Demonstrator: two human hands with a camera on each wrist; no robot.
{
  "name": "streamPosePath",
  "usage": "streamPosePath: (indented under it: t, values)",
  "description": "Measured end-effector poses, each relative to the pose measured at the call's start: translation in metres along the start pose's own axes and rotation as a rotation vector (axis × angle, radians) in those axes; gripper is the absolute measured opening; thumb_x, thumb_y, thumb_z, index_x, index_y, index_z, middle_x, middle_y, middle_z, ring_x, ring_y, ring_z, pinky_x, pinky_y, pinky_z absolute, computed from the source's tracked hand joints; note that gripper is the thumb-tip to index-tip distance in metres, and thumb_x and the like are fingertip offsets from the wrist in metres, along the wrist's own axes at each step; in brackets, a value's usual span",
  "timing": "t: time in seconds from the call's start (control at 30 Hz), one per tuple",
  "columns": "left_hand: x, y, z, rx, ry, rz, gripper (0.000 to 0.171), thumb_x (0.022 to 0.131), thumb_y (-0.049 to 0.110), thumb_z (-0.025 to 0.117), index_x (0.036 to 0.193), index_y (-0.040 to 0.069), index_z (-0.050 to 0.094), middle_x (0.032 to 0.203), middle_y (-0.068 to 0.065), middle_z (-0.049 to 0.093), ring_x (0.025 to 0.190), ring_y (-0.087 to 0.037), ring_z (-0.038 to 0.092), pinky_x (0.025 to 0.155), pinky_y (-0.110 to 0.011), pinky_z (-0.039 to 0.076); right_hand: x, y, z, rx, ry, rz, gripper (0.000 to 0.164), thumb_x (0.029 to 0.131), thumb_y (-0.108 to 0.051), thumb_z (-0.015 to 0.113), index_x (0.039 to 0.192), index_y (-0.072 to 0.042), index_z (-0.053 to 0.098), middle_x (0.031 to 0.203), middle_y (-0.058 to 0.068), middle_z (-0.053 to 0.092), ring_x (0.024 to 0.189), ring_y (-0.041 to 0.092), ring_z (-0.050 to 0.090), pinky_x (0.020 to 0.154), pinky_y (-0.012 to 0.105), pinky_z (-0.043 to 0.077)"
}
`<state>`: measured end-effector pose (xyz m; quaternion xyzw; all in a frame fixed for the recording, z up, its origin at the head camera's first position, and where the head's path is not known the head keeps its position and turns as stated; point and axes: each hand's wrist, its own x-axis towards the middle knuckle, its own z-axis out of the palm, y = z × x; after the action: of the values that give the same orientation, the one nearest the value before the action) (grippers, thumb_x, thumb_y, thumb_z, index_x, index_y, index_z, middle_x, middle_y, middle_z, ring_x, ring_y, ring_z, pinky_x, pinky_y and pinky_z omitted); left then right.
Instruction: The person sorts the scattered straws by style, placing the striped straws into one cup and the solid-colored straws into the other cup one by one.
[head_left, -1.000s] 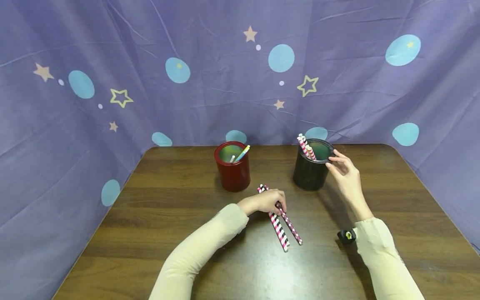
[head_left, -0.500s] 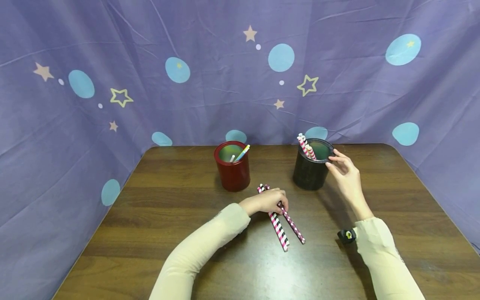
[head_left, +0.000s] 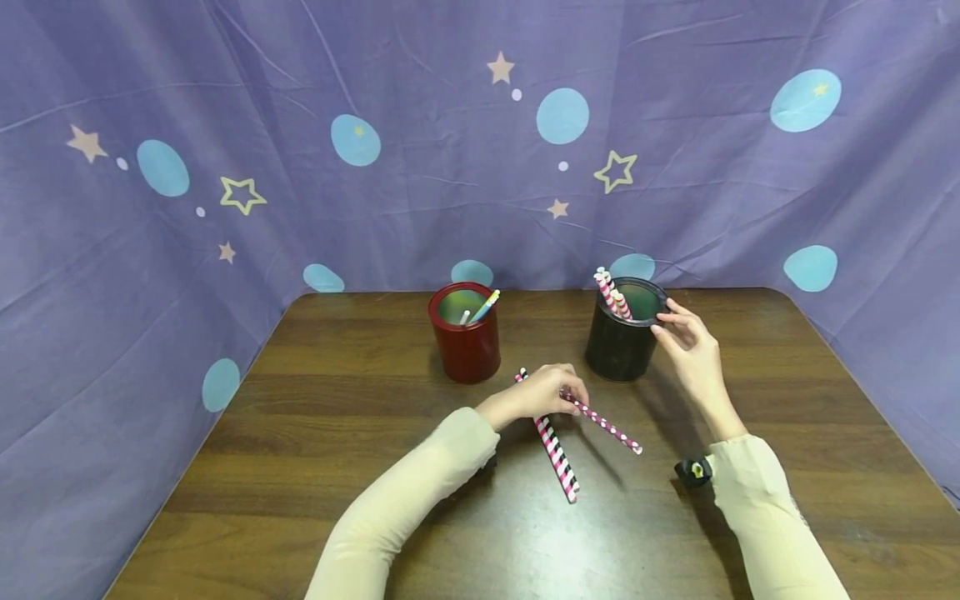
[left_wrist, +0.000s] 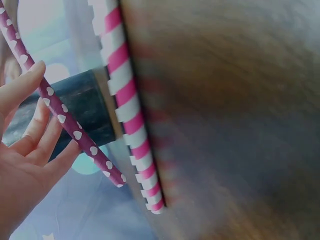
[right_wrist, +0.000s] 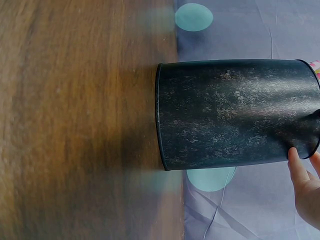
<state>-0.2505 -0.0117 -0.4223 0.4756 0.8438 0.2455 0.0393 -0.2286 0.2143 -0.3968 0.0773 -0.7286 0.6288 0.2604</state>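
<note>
My left hand (head_left: 542, 392) pinches a purple paper straw with white hearts (head_left: 603, 421), raised off the table and slanting down to the right. In the left wrist view the thumb lies on one side of this straw (left_wrist: 70, 122) and the fingers on the other. Pink, black and white striped straws (head_left: 557, 458) lie on the table below that hand, partly hidden by it. My right hand (head_left: 696, 358) holds the rim of a black can (head_left: 621, 350), thumb on the outer wall. Several pink and white striped straws (head_left: 606, 292) stand in this can.
A dark red can (head_left: 468, 354) stands to the left of the black one, with a blue and yellow stick (head_left: 486, 307) and a whitish one inside. Both cans are near the far edge of the wooden table (head_left: 360, 358). A purple curtain (head_left: 420, 217) hangs behind.
My left hand has lifted the purple heart straw off the table and swung its lower end to the right and up. The striped straws stay lying; the right hand keeps its place.
</note>
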Motion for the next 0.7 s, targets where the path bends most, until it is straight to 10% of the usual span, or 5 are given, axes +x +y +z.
streamPosePath:
  t: [0.7]
  values:
    - [-0.004,0.008,-0.014,-0.268,0.265,-0.013,0.014,0.071,0.005,0.072,0.083,0.004,0.067,0.079,-0.005,0.06,0.073,-0.015,0.056,0.068,-0.028,0.049,-0.001,-0.001,0.0,-0.012,-0.001,0.01,0.024,0.081,0.008,0.057,0.102,0.017,0.053,0.127,0.024,0.044,0.115,0.026,0.047,0.094,0.029,0.039]
